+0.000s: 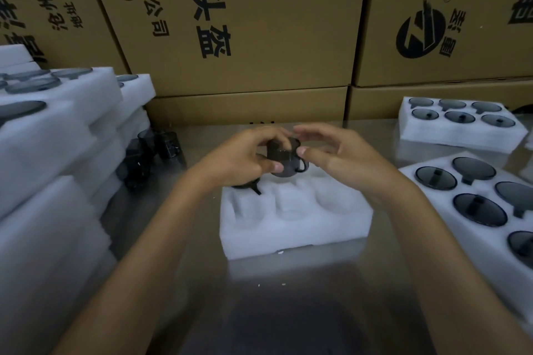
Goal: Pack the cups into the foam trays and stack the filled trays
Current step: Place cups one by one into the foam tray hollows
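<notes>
- Head view: left hand (245, 158) pinches a dark cup (284, 157) above the far edge of the middle foam tray (294, 225); right hand (337, 155) has fingers spread, thumb touching the cup.
- One cup (245, 186) sits in that tray's far-left pocket.
- Loose cups (153, 147) lie beside the tray stack (52, 135) at the worktop's left edge.
- Two filled trays (461, 127) occupy the right edge.

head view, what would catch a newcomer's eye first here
Both hands meet at the centre: the left hand grips a dark cup above a white foam tray, the right hand open beside it. Filled trays lie at right, cardboard boxes behind.
</notes>
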